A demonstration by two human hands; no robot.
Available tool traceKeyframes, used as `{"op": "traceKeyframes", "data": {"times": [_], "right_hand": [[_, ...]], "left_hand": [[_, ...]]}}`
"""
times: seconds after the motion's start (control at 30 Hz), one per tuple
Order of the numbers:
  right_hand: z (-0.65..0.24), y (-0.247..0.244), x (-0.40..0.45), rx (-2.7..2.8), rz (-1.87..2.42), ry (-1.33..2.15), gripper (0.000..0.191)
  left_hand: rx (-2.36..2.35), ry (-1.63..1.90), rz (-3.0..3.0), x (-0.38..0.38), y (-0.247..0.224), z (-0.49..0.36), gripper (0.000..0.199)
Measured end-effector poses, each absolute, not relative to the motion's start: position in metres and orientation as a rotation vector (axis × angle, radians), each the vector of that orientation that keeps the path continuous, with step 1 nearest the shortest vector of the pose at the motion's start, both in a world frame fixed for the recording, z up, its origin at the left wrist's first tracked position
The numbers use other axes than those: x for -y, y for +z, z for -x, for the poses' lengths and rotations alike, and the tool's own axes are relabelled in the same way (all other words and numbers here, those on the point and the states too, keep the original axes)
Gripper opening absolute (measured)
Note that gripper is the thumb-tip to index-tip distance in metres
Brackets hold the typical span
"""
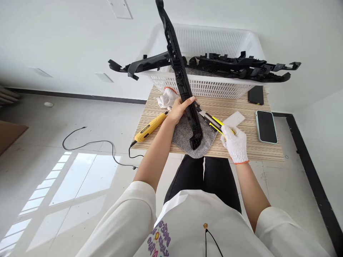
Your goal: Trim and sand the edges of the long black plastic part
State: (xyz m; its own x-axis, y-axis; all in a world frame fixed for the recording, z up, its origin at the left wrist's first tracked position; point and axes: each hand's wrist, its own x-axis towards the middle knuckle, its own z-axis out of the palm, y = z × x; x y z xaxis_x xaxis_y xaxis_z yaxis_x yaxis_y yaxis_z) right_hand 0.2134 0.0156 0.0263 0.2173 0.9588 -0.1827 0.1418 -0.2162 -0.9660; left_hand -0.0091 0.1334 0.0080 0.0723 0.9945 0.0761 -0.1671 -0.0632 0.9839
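My bare left hand (180, 110) is wrapped round a long black plastic trim part (179, 69), which slants up over the basket's rim. Its lower end lies above a grey cloth (184, 134) at the table's front edge. In a white knit glove with an orange cuff, my right hand (235, 141) grips a yellow and black utility knife (214, 123). The knife's blade points left, close to the plastic part; whether they touch I cannot tell. A yellow corded tool (151, 126) lies left of my left wrist.
Behind stands a white plastic basket (214, 87) with more black trim parts (235, 66) jutting over its sides. Two phones, one black (255, 95) and one pale-cased (266, 126), lie on the wooden table (257, 150). A loose white glove (168, 98) and a white card (234, 119) rest there too. A black cable (102, 141) trails on the floor.
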Motion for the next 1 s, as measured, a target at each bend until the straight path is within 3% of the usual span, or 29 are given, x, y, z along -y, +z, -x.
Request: {"op": "traceKeyframes", "data": {"times": [0.1, 0.37, 1.0], "right_hand": [[-0.215, 0.029, -0.014, 1.095, 1.541, 1.198, 0.025], [-0.224, 0.029, -0.011, 1.019, 1.433, 1.477, 0.045], [-0.219, 0.023, -0.011, 0.796, 1.442, 1.465, 0.029]], "left_hand": [[-0.987, 1.272, -1.169, -0.134, 0.007, 0.009, 0.043], [-0.933, 1.321, -1.158, -0.137, 0.004, 0.010, 0.046], [-0.869, 1.289, -1.094, -0.135, 0.011, 0.009, 0.054]]}}
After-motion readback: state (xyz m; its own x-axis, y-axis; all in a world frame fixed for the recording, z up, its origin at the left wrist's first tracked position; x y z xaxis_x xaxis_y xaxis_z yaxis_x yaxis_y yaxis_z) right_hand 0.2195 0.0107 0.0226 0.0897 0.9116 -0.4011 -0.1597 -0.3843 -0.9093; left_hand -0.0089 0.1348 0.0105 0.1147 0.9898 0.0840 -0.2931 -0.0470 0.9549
